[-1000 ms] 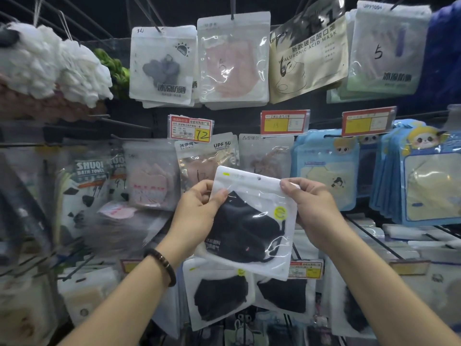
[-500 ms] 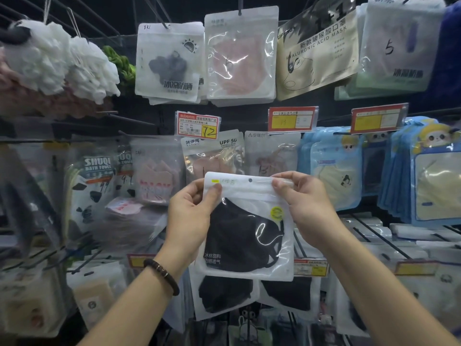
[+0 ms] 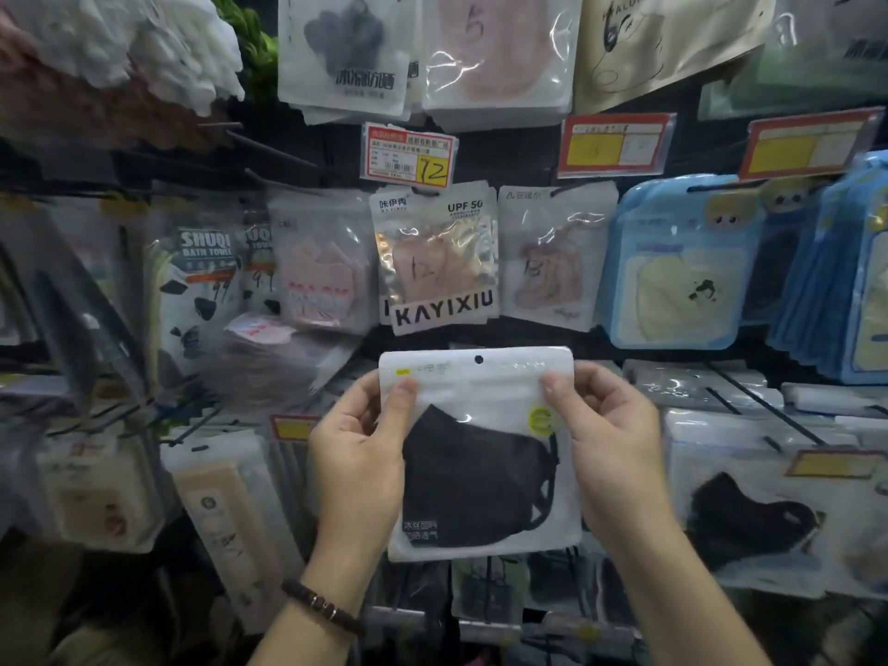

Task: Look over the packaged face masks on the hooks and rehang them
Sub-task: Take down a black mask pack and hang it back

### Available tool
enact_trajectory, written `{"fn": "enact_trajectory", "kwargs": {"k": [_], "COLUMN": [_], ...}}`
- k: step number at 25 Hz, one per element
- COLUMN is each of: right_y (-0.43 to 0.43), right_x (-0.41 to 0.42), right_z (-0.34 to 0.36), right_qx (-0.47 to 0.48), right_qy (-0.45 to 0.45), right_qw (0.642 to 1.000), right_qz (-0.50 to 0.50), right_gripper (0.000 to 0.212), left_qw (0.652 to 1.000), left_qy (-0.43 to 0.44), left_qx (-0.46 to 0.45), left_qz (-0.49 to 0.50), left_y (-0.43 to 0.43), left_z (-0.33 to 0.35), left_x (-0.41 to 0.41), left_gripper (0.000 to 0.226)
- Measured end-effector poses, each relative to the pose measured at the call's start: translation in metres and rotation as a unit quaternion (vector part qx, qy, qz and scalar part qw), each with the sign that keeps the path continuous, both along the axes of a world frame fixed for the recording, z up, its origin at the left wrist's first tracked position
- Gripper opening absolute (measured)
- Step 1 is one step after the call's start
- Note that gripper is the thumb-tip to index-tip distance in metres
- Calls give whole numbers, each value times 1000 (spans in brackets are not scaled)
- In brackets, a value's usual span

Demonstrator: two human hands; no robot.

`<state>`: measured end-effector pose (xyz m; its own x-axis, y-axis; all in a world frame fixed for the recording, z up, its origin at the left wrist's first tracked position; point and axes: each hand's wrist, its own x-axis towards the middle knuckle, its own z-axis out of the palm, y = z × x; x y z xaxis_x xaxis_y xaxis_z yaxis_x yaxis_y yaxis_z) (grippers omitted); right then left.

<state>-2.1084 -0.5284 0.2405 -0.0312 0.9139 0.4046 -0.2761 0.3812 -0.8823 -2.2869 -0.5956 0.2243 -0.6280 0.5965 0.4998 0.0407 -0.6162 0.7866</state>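
Note:
I hold a white and clear packet with a black face mask point(image 3: 480, 454) upright in front of the display, its hang hole at the top middle. My left hand point(image 3: 360, 454) grips its upper left edge with the thumb on the front. Gripping the upper right edge the same way is my right hand point(image 3: 610, 449). Just above the packet hangs a KAYIXIU UPF 50 mask packet point(image 3: 435, 257) on a hook. Beside that one hangs a clear packet with a pink mask point(image 3: 552, 257).
Blue mask packets point(image 3: 682, 266) hang at the right, and another black mask packet point(image 3: 749, 516) lies lower right. Bath towel packets point(image 3: 202, 276) hang at the left, white bath puffs point(image 3: 144, 45) at top left. Price tags point(image 3: 408, 156) sit on the hook ends. More packets hang along the top row.
The packet has been turned from tilted to upright and held lower in front of me. The view has moved closer to the display and slightly down.

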Motion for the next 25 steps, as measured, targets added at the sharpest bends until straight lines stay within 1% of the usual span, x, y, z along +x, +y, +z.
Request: {"fn": "enact_trajectory", "kwargs": {"k": [2, 5, 9, 11, 14, 17, 21, 25], "right_y": [-7, -12, -3, 2, 8, 12, 17, 27], "right_x": [-4, -13, -23, -28, -34, -38, -44, -53], "right_z": [-30, -70, -102, -110, -114, -108, -96, -98], "right_qx": [-11, -32, -75, -89, -84, -76, -48, -62], "right_qy": [7, -8, -20, -27, -48, -40, -41, -42], "right_qw": [1000, 999, 997, 996, 995, 996, 997, 995], "right_qz": [3, 18, 14, 0, -18, -30, -37, -63], "right_gripper": [10, 10, 12, 13, 11, 11, 10, 11], "left_qw": [999, 994, 987, 985, 984, 985, 980, 970], "left_qy": [-14, -54, -74, -71, -72, -62, -45, -12], "left_qx": [-22, -56, -99, -112, -117, -119, -118, -147], "left_qz": [28, 71, 102, 113, 111, 113, 155, 192], "left_y": [-12, -21, -11, -3, 7, 14, 24, 31], "left_z": [-28, -72, -101, -106, -110, -102, -92, -92], "left_x": [-1, -5, -10, -13, -21, -24, -30, -32], "left_gripper": [16, 15, 6, 6, 9, 14, 27, 25]}}
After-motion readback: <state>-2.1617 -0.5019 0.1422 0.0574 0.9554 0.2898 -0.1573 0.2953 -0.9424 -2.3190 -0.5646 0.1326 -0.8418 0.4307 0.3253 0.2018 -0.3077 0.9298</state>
